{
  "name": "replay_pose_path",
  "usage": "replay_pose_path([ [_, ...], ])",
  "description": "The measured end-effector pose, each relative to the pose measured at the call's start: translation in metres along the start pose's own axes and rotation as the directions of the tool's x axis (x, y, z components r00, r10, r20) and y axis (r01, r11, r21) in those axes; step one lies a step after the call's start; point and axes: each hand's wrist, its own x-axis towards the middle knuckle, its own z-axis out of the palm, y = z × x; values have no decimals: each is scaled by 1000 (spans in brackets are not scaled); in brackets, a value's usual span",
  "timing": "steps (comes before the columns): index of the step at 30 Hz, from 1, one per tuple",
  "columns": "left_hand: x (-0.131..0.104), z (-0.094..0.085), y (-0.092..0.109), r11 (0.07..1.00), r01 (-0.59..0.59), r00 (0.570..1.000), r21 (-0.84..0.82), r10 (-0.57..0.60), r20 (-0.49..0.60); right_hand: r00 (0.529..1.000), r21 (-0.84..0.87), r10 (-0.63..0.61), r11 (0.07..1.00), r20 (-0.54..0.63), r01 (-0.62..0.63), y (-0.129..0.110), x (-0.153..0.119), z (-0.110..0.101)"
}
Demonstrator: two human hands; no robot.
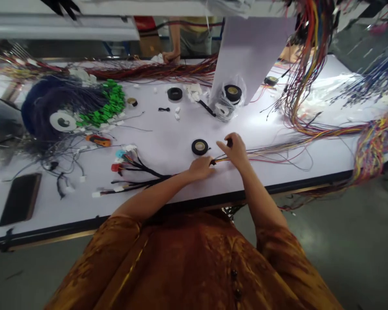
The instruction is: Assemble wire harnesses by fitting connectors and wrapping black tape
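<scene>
- Risked, as a judgement, a slip or twist of the wire bundle [226, 159], with only the left hand [201, 168] plainly clamped on it.
- Risked a tangle too, from the loose wires [271, 149] spread along the front edge of the tabletop [148, 142] toward its right end, if pulled unevenly.
- Could have knocked the tape roll [199, 147] aside with a careless knuckle, being loose just beyond the left hand.
- Could have dragged the black branches [150, 171] and the red connector [116, 167] about through a hard tug on the bundle.
- Found the bundle near the middle of the front edge, running roughly alongside it.
- Had the left hand closed over the bundle, fingers together, just beside a dark wrapped spot [213, 162].
- Had the right hand [235, 150] close to the wires, farther along to the right, thumb apart from curled fingers.
- Saw a dark bit [229, 142] at those fingers; could not tell it as pinched or merely alongside.
</scene>
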Motion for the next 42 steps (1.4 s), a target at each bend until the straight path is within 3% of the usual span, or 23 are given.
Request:
replay_pose_path([
  [2,-4,4,4,997,40,993,70,-32,-110,991,-125,107,987,81,-97,21,26,8],
  [4,-1,5,7,996,90,985,-27,-93,-145,980,-238,149,965,134,-114,32,34,15],
  [8,12,-6,-1,928,202,973,-313,-227,-43,978,-222,-29,972,206,76,35,14,15],
  [11,0,-32,-24,831,207,973,-516,-230,20,901,-105,-151,972,408,210,41,-10,4],
  [13,-29,-55,-47,739,119,960,-663,-255,-113,849,-142,-182,948,497,286,46,-24,-4],
  [16,-100,-88,-84,559,-32,915,-829,-317,-249,816,-280,-203,872,542,402,44,-41,-6],
  [18,-156,-99,-105,424,-82,893,-902,-371,-255,777,-314,-226,821,588,477,28,-49,5],
  [20,-207,-98,-118,350,-53,902,-935,-385,-195,700,-273,-267,784,662,557,1,-58,30],
  [23,-260,-81,-122,376,-39,924,-926,-339,-177,582,-180,-304,757,754,628,-52,-77,85],
  [26,-285,-63,-109,481,52,969,-875,-235,-71,567,-201,-250,763,785,614,-96,-96,134],
  [29,-294,-52,-89,623,137,980,-770,-198,14,598,-119,-186,893,780,433,-119,-93,146],
  [30,-296,-50,-84,660,177,977,-730,-206,51,637,-69,-186,933,748,354,-123,-86,139],
  [32,-298,-49,-78,706,233,972,-669,-196,131,762,49,-209,973,612,227,-130,-69,108],
  [35,-290,-54,-77,755,222,970,-617,-104,221,954,306,-156,949,256,73,-136,-47,29],
  [36,-285,-56,-77,775,205,968,-598,-71,240,991,422,-78,906,104,27,-135,-45,-3],
  [37,-279,-58,-76,797,186,967,-575,-45,251,999,512,27,859,-41,-2,-133,-46,-36],
  [38,-274,-60,-76,820,170,966,-547,-28,258,973,557,124,830,-195,6,-127,-52,-68],
  [39,-269,-61,-75,839,156,967,-521,-21,255,917,536,176,843,-358,47,-117,-61,-100],
  [42,-257,-64,-75,870,147,968,-471,-28,250,639,299,210,954,-740,33,-67,-107,-183],
])
